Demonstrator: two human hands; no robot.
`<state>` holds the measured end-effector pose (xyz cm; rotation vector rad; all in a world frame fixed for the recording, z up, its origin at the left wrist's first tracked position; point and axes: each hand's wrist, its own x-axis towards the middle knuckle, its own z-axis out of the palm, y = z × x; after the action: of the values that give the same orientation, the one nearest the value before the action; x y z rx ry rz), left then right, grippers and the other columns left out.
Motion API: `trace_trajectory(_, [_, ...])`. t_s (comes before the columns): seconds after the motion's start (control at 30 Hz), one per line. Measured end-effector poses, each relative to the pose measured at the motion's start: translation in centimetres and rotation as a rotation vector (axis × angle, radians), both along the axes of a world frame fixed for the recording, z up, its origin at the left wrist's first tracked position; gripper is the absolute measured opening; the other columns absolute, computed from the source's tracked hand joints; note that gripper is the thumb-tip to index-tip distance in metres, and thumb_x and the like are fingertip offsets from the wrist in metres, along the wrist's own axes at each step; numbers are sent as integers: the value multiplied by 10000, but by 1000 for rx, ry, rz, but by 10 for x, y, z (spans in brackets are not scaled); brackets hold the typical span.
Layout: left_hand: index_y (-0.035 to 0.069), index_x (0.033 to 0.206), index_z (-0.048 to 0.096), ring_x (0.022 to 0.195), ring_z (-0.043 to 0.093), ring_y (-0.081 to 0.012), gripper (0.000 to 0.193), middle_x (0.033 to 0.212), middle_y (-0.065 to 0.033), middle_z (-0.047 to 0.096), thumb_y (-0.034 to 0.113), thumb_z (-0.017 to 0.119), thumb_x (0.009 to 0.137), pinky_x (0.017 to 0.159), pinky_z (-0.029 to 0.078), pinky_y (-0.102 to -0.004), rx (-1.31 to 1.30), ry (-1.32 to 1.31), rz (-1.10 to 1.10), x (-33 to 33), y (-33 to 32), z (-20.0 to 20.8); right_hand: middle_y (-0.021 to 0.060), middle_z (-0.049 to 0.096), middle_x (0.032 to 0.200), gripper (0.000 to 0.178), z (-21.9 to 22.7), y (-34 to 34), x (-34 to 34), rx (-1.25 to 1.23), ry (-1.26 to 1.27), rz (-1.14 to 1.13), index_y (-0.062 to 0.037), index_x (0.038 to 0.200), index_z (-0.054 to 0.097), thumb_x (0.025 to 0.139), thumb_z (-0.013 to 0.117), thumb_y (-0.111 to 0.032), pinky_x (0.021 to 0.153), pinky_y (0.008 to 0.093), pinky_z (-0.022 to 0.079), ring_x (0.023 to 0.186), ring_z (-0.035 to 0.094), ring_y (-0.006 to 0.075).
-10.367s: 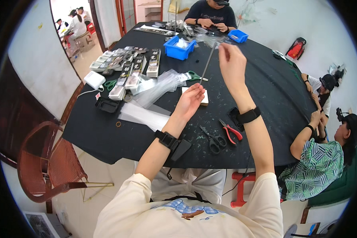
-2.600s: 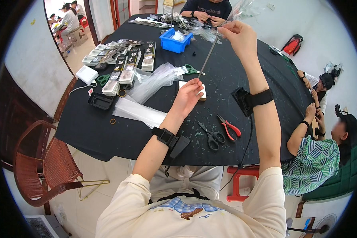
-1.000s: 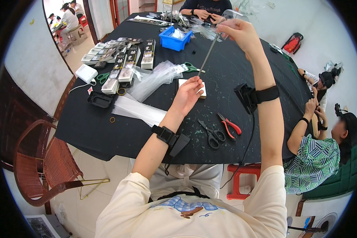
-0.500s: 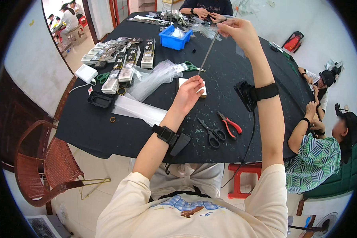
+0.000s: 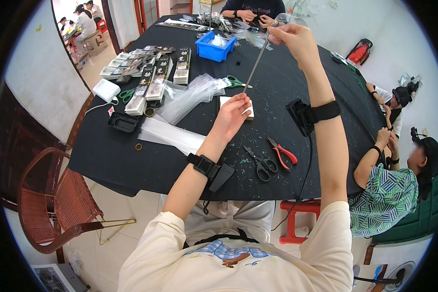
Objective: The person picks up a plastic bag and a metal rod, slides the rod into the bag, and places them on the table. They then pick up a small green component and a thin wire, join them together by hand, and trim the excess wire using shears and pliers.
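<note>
A thin, dark grey rod-like strip [image 5: 256,65] slants up over the table between my hands. My left hand [image 5: 232,115] pinches its lower end between thumb and fingertips. Higher and farther right, my right hand [image 5: 298,45] is closed in a pinch at the upper end. Clear plastic film [image 5: 293,20] curls out above those fingers; exactly how the film and strip meet there is hidden. Below the strip lies a small white block [image 5: 249,116], partly covered by my left hand. Black scissors [image 5: 264,168] and red-handled pliers [image 5: 284,155] rest near the table edge.
Clear plastic sleeves [image 5: 185,104] lie spread left of my hands, beside stacks of printed packs [image 5: 155,80]. Green-handled scissors [image 5: 236,82] and a blue bin [image 5: 214,48] are farther back. A co-worker [image 5: 255,10] sits across; others [image 5: 387,194] sit at right. A cable hangs near my right arm.
My right hand has shifted very slightly, and the clear film above it now shows as a wider curl. My left hand and the strip hold nearly the same place.
</note>
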<state>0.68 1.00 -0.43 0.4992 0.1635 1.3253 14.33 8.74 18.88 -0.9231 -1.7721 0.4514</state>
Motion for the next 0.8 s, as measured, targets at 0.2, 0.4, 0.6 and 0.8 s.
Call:
trace_trajectory(0.2, [68,954,529,859,539,-149,129,873,-21,558,42,515,829,773,428,-292,16,2,-8,2,0,0,59,621,617,226,2,2,2,13,-24,31,12,675,652,713,696,-206,556,211,450,563,578,96])
trace_trajectory(0.4, [73,953,528,864,540,-147,128,881,-17,560,44,513,829,779,427,-291,16,11,-3,0,0,0,50,611,595,238,7,-7,-1,28,-170,-13,7,674,655,715,693,-225,533,211,443,548,568,85])
trace_trajectory(0.6, [76,949,526,862,540,-146,125,881,-17,560,44,511,829,780,424,-289,15,17,1,1,0,-1,51,607,575,234,9,-17,-3,94,-337,-115,-13,663,666,697,689,-244,528,211,443,538,574,89])
trace_trajectory(0.8, [73,943,528,857,539,-143,118,879,-17,559,46,513,829,778,421,-288,16,14,-5,1,0,-1,72,619,582,246,4,-22,-3,177,-368,-169,-1,698,668,690,687,-247,529,233,455,540,599,133])
